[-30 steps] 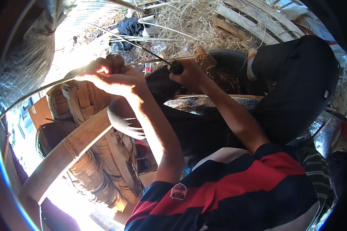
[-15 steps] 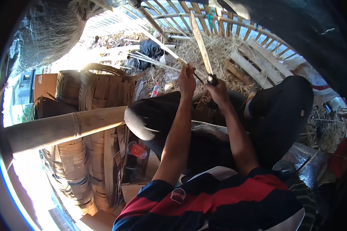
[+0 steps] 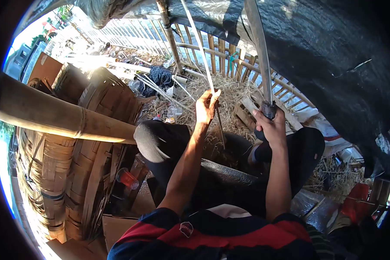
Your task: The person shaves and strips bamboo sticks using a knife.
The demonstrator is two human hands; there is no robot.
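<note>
My left hand [image 3: 207, 106] pinches a long, thin, pale strip [image 3: 198, 41], which rises from the fingers toward the top edge and continues darker below the hand. To its right, my right hand [image 3: 271, 125] is closed around the dark handle [image 3: 269, 109] of a long knife. The knife's blade [image 3: 261, 52] points up, roughly alongside the strip and apart from it. Both hands are raised beyond my bent knees.
A thick bamboo pole [image 3: 65, 115] crosses from the left to my knee. Woven baskets [image 3: 47, 173] stand behind and below it. A red cup [image 3: 128, 178] lies beside them. Ahead are straw shavings [image 3: 229, 93], a slatted bamboo fence [image 3: 223, 56] and a dark tarp [image 3: 325, 56].
Both hands have moved apart, the right one farther right. The knife has swung from crossing the strip to upright beside it. The view has shifted, showing more tarp and fence.
</note>
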